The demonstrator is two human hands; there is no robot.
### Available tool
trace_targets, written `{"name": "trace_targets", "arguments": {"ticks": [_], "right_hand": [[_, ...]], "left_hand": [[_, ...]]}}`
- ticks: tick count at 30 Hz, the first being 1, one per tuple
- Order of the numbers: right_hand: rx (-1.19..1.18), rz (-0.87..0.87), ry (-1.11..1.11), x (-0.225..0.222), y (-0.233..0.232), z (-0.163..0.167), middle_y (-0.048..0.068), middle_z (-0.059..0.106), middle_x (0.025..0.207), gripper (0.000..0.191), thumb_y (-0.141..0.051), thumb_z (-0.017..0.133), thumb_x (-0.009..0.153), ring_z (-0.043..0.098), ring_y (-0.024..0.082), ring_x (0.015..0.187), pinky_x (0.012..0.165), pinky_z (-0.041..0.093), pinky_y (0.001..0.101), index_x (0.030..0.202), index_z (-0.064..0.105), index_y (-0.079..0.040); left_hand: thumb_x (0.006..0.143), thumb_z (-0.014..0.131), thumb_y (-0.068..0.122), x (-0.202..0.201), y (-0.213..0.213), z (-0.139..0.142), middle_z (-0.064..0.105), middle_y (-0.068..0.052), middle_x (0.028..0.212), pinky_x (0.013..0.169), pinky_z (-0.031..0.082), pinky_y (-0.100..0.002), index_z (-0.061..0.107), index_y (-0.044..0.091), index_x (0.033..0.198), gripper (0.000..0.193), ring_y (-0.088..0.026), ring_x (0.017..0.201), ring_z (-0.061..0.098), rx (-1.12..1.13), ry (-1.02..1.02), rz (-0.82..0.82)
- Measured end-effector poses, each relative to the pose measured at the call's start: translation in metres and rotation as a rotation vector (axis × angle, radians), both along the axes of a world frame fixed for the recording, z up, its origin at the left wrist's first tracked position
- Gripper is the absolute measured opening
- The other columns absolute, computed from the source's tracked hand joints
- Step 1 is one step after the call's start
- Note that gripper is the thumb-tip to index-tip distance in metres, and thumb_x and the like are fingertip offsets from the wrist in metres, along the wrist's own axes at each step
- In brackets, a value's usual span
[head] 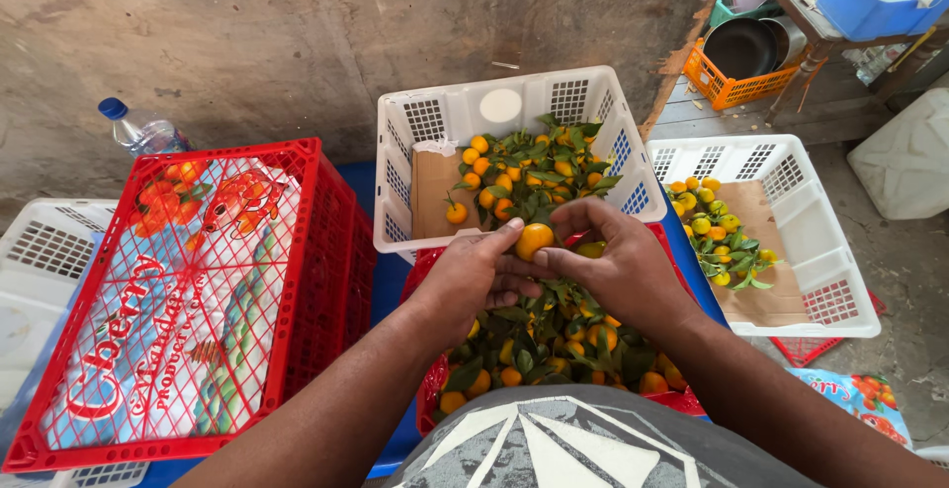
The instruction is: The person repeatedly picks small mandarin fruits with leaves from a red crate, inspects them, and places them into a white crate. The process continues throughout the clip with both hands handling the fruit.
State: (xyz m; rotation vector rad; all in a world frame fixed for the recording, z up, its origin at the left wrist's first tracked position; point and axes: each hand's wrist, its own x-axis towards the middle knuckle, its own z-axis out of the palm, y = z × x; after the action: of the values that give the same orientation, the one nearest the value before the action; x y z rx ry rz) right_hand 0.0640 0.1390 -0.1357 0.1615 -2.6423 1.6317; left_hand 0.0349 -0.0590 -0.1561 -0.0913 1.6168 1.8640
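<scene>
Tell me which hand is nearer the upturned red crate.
Left. The left hand holds the orange fruit just right of the red crate; the right hand is farther right, beyond the fruit.

Three white crates (514,112), three red crates (198,300), one water bottle (143,132).

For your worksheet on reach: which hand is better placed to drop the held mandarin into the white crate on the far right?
Probably the right hand: it touches the mandarin and lies nearer that white crate than the left hand.
</scene>
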Motion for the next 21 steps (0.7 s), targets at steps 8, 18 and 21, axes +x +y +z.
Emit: {"name": "trace_targets", "arguments": {"ticks": [8,18,21], "right_hand": [[0.208,0.06,0.122,0.0,-0.003,-0.016,0.005,0.075,0.094,0.043,-0.025,0.082,0.078,0.072,0.015,0.089,0.081,0.057,0.0322,0.114,0.071,-0.006],[-0.475,-0.237,-0.478,-0.052,0.039,-0.021,0.005,0.075,0.099,0.035,-0.035,0.07,0.092,0.065,0.018,0.08,0.063,0.047,0.0321,0.111,0.073,-0.006],[-0.358,-0.279,-0.428,-0.06,0.063,-0.02,0.005,0.073,0.101,0.031,-0.033,0.069,0.093,0.066,0.017,0.082,0.068,0.053,0.0342,0.109,0.073,-0.006]], "left_hand": [[0.104,0.041,0.059,-0.005,0.005,-0.028,0.074,-0.005,0.086,0.064,0.046,-0.028,0.069,0.01,0.105,0.056,-0.012,0.07,0.067,-0.046,-0.176,-0.006],[0.099,0.048,0.053,0.012,-0.031,-0.069,0.076,-0.005,0.094,0.068,0.045,-0.032,0.067,0.007,0.11,0.051,-0.013,0.073,0.064,-0.362,-0.221,0.041],[0.098,0.054,0.048,0.018,-0.034,-0.078,0.075,-0.005,0.095,0.068,0.046,-0.031,0.069,0.007,0.109,0.045,-0.013,0.073,0.065,-0.389,-0.229,0.059]]}}
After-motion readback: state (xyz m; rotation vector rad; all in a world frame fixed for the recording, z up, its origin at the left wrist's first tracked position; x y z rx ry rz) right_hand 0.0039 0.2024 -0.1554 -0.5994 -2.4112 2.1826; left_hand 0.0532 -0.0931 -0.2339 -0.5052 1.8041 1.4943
